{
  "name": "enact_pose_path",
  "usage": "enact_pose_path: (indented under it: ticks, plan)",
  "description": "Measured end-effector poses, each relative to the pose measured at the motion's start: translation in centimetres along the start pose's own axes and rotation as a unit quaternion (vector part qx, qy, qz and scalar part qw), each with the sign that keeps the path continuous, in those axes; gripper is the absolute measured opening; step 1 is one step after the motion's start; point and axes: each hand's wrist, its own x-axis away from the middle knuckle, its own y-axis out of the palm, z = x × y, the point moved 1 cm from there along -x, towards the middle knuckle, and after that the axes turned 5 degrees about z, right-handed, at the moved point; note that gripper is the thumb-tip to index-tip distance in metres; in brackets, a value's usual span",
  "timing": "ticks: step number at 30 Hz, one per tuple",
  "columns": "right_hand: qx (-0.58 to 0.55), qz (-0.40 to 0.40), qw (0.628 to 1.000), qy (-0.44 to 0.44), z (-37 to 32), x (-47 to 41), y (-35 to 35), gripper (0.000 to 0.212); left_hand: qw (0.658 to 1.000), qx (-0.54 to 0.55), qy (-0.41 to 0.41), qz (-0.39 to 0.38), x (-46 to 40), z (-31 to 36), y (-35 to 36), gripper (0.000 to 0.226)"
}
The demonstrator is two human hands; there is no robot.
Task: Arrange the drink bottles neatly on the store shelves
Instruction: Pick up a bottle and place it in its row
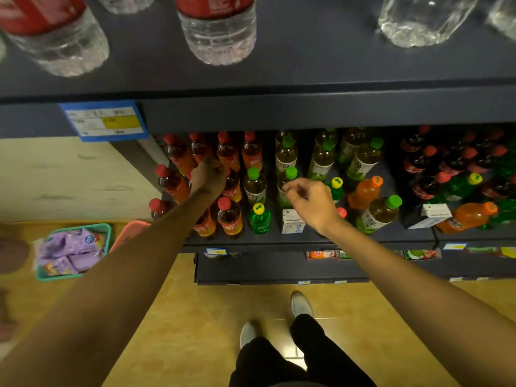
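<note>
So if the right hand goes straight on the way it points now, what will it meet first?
Most likely the green-capped tea bottle just ahead of the right hand; its fingertips already seem nearly on it, though depth is unclear.

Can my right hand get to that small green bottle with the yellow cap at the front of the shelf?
Probably yes. The small green bottle stands at the shelf's open front edge, below and left of the right hand. Only a white carton sits beside it, not in front.

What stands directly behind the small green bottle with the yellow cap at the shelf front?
Behind the small green bottle stands a green-capped tea bottle, then a red-capped one. Anything further back is hidden in shadow.
</note>
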Motion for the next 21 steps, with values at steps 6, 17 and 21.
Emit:
enact_pose_path:
  ticks: [6,17,21]
  plan:
    - [0.011,-0.05,0.999,-0.019,0.9,1.9,0.2,0.014,1.0,0.003,-0.001,0.012,2.9,0.2,-1.1,0.02]
    - [0.059,-0.056,0.997,0.009,4.4,3.9,-3.8,0.013,0.998,0.056,-0.004,0.013,8.0,1.9,1.6,0.014]
    - [0.068,-0.056,0.996,0.005,4.4,2.9,-4.8,0.013,0.999,0.042,-0.012,0.017,9.8,1.9,4.2,0.015]
